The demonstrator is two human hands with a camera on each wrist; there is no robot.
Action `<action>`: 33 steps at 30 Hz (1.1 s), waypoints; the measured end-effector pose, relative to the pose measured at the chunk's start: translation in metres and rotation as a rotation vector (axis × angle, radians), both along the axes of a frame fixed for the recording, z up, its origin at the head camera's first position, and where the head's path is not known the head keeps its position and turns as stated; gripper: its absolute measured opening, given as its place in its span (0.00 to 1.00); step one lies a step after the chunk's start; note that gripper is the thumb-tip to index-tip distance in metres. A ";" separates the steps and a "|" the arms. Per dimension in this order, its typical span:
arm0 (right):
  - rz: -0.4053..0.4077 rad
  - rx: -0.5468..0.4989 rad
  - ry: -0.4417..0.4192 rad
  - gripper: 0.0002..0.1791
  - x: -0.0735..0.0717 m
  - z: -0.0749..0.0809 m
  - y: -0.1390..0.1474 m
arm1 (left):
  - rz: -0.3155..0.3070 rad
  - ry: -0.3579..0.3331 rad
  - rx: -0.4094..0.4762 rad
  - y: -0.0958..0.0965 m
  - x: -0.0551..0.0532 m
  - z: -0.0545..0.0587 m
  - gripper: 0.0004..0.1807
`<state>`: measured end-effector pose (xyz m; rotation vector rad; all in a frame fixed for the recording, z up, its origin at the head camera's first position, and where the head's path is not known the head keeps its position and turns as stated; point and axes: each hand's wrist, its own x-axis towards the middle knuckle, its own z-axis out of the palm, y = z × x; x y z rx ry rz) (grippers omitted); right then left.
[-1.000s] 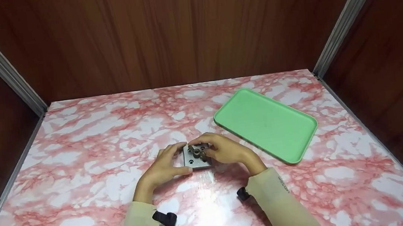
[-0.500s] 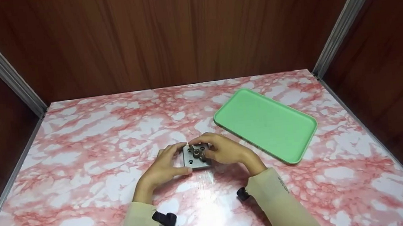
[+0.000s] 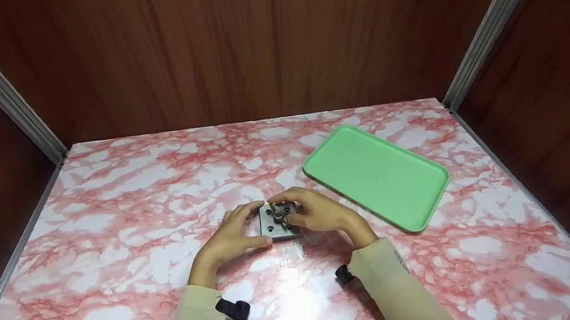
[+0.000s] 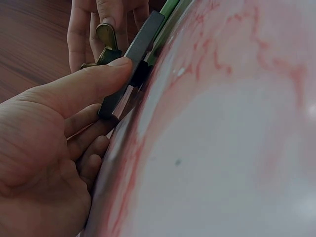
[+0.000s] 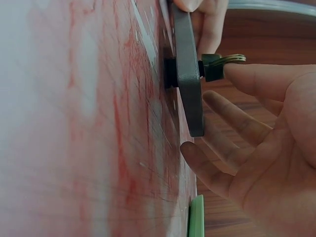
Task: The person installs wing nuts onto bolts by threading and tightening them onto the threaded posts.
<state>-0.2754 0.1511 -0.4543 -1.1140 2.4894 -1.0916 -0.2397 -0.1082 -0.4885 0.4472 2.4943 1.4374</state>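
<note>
A square grey metal plate [image 3: 266, 224] with holes near its corners lies near the middle of the table. A brass-coloured wing nut [image 3: 278, 217] sits on a threaded bolt at the plate's centre. My left hand [image 3: 227, 240] grips the plate's left side, thumb on the near edge and fingers at the far edge. My right hand [image 3: 317, 210] has its thumb and forefinger at the wings of the wing nut [image 5: 222, 64]. The right wrist view shows the plate [image 5: 188, 74] edge-on, with a dark bolt head [image 5: 170, 73] beneath it. The other right fingers are spread beside the plate.
A light green tray [image 3: 376, 174] lies on the table at the right, just beyond my right hand. The table [image 3: 110, 210] has a red and white marbled top. Dark wood panels [image 3: 252, 47] enclose its back and sides.
The wing nut has turned slightly clockwise, seen from above, its far wing swinging right. Both hands and the plate stay almost in place.
</note>
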 end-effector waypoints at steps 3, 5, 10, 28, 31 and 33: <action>-0.006 0.004 0.002 0.28 0.000 -0.001 0.000 | 0.000 -0.009 0.000 0.000 0.000 0.001 0.48; -0.010 0.001 -0.005 0.28 -0.001 -0.001 0.000 | -0.001 -0.012 0.000 0.000 0.000 0.001 0.48; -0.018 -0.011 -0.028 0.29 -0.001 -0.002 0.000 | 0.000 -0.026 -0.003 -0.001 0.000 0.001 0.49; -0.042 -0.010 -0.033 0.30 0.000 -0.001 0.001 | -0.004 -0.032 -0.004 0.000 0.000 0.001 0.49; -0.054 0.003 -0.021 0.30 0.000 -0.001 0.001 | -0.007 -0.025 0.004 0.000 -0.001 0.000 0.49; -0.062 0.013 -0.011 0.30 0.000 0.000 0.001 | -0.005 -0.020 0.010 0.000 -0.002 -0.001 0.49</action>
